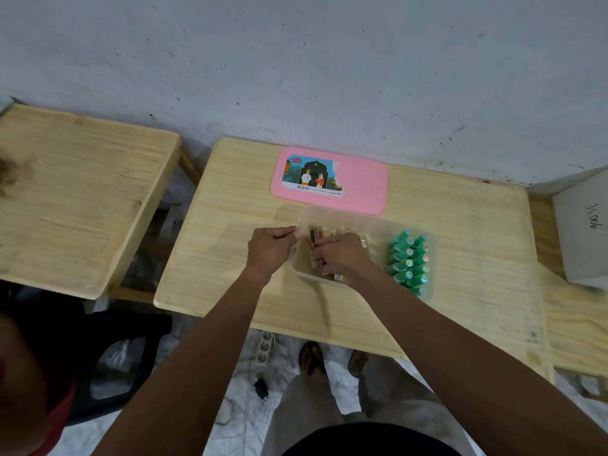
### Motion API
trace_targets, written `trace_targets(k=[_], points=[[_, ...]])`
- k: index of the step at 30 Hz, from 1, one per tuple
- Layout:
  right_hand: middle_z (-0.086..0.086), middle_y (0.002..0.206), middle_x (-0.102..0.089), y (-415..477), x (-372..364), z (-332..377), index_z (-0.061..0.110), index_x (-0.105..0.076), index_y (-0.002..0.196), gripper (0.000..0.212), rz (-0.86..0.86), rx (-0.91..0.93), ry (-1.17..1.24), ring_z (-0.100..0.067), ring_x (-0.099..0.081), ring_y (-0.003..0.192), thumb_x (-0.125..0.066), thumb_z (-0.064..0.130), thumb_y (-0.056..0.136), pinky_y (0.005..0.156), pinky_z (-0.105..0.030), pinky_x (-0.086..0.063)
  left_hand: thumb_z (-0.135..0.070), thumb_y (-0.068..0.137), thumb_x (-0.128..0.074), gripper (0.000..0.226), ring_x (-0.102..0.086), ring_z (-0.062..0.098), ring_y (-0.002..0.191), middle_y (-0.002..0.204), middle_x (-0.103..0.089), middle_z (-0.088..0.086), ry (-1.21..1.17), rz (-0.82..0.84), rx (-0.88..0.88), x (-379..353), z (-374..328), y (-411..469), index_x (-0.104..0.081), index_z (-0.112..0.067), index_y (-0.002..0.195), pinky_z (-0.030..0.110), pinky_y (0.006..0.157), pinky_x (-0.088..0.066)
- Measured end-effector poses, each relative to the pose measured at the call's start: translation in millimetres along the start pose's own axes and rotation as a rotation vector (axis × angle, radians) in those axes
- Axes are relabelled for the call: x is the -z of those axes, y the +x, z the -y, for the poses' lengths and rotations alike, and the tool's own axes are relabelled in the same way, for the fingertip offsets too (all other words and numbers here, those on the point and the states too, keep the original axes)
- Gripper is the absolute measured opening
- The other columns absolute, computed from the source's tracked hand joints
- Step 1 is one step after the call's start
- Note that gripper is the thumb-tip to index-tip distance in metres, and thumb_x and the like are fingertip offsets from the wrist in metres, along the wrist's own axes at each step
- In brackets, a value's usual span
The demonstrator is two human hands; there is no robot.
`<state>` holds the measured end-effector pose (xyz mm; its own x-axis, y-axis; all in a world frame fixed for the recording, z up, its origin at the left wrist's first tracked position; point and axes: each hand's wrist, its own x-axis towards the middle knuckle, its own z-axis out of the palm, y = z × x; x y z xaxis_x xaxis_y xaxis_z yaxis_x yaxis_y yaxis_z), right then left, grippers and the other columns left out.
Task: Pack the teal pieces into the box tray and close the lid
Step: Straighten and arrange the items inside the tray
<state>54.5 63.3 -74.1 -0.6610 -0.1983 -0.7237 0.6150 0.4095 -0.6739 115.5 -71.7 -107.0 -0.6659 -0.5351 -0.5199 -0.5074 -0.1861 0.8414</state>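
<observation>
Your left hand (pixel 269 248) pinches the box tray's (pixel 304 274) left rim, so hold it steady. Your right hand (pixel 342 258) grips brown blocks (pixel 312 235) inside. Avoid toppling the teal pieces (pixel 408 261) standing at its right end; the pink lid (pixel 362 189) lies behind.

- Left grip (pixel 268 246) pinches the clear tray (pixel 297 270) at its rim.
- Right grip (pixel 342 255) curls round small pieces (pixel 316 233) inside (blurred).
- Teal pieces (pixel 409 261) stand beside it in two rows.
- Pink lid (pixel 358 185) lies behind.

Right hand (pixel 342 255) hides box tray (pixel 378 229) contents.
</observation>
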Motion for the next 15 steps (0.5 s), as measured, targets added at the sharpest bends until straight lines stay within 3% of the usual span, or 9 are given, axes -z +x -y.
trace_targets(k=[4,7,9,12,15], points=[[0.002,0.074,-0.072,6.4,-14.6,-4.3,0.021,-0.075,0.070,0.016,-0.225,0.111,-0.074,-0.020,-0.069,0.072,-0.076,0.006,0.067,0.064,-0.033,-0.060,-0.024,0.079,-0.081,0.014,-0.068,0.013,0.082,0.096,-0.078,0.004,-0.017,0.019,0.030,2.0,0.5,1.4,-0.079,-0.021,0.093,0.037,0.086,-0.058],[0.003,0.071,-0.069,11.1,-22.7,-6.5,0.022,-0.071,0.070,0.014,-0.251,0.088,-0.082,-0.019,-0.067,0.070,-0.076,0.009,0.072,0.057,-0.024,-0.051,-0.023,0.079,-0.080,0.012,-0.066,0.012,0.080,0.095,-0.078,0.004,-0.025,0.032,0.025,1.8,0.0,1.0,-0.080,-0.023,0.091,0.033,0.082,-0.057],[-0.003,0.071,-0.072,16.0,-28.5,-7.8,0.017,-0.074,0.069,0.012,-0.267,0.103,-0.125,-0.024,-0.070,0.071,-0.072,0.006,0.073,0.058,-0.027,-0.053,-0.029,0.077,-0.080,0.012,-0.068,0.012,0.084,0.096,-0.078,0.003,-0.003,0.040,0.014,2.3,0.0,0.1,-0.080,-0.027,0.089,0.033,0.084,-0.056],[-0.011,0.066,-0.072,23.5,-33.1,-7.8,0.010,-0.076,0.065,0.015,-0.256,0.157,-0.253,-0.030,-0.071,0.066,-0.066,0.002,0.073,0.059,-0.038,-0.060,-0.042,0.065,-0.079,0.030,-0.071,0.019,0.099,0.096,-0.078,-0.002,0.026,0.045,0.014,2.5,2.8,2.3,-0.080,-0.028,0.091,0.042,0.093,-0.055],[-0.012,0.060,-0.068,25.6,-30.6,-7.2,0.006,-0.074,0.064,0.017,-0.217,0.224,-0.371,-0.030,-0.068,0.062,-0.063,0.000,0.075,0.054,-0.033,-0.055,-0.049,0.057,-0.079,0.040,-0.071,0.022,0.100,0.095,-0.078,-0.001,0.016,0.041,0.021,2.3,4.2,3.4,-0.080,-0.027,0.091,0.045,0.093,-0.055]])
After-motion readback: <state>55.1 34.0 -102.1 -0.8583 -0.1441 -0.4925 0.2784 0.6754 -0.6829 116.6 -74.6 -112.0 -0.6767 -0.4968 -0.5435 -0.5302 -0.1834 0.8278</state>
